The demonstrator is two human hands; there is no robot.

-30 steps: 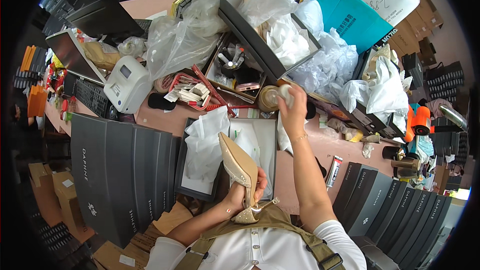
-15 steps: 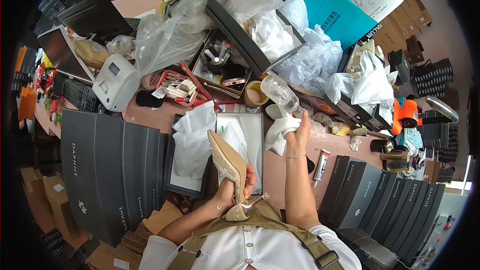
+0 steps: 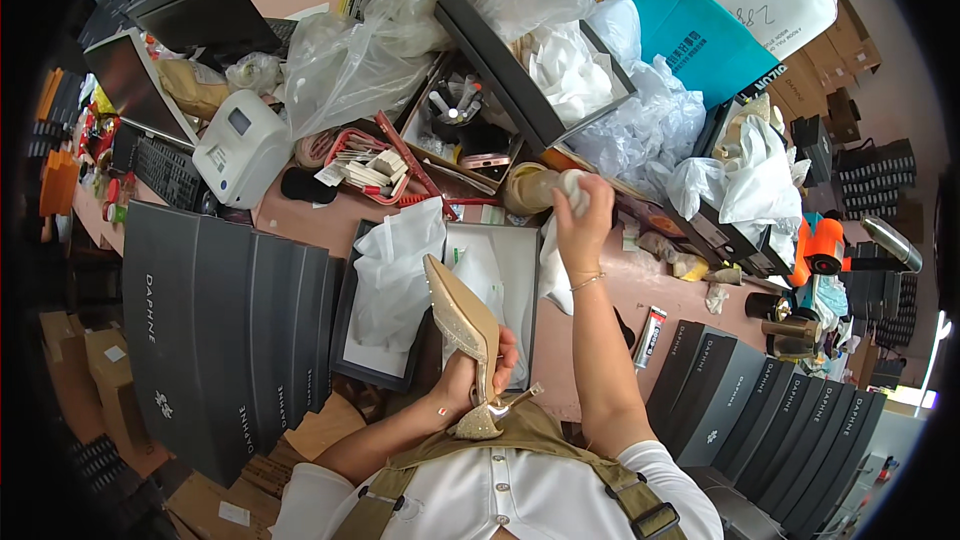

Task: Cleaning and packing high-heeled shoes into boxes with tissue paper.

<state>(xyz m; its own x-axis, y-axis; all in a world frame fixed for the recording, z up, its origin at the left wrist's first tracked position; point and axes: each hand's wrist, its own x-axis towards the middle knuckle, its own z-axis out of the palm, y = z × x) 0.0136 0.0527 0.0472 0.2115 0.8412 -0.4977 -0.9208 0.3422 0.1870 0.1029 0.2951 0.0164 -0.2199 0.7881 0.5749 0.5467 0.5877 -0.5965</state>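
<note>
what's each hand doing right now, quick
left hand: closed, holding a shoe
right hand: closed, holding a bottle, blurred

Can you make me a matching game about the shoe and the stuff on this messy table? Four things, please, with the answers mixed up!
Things:
1. Sparkly shoe
2. Boxy desk machine
3. Tube
4. Keyboard

Clues:
A. Black
B. Lying beside the dark boxes on the right
C. In the left hand
D. White

Right pairs: 1-C, 2-D, 3-B, 4-A

White buttoned shirt [image 3: 450,498], olive buckled straps [image 3: 640,504], thin bracelet [image 3: 586,281].
</note>
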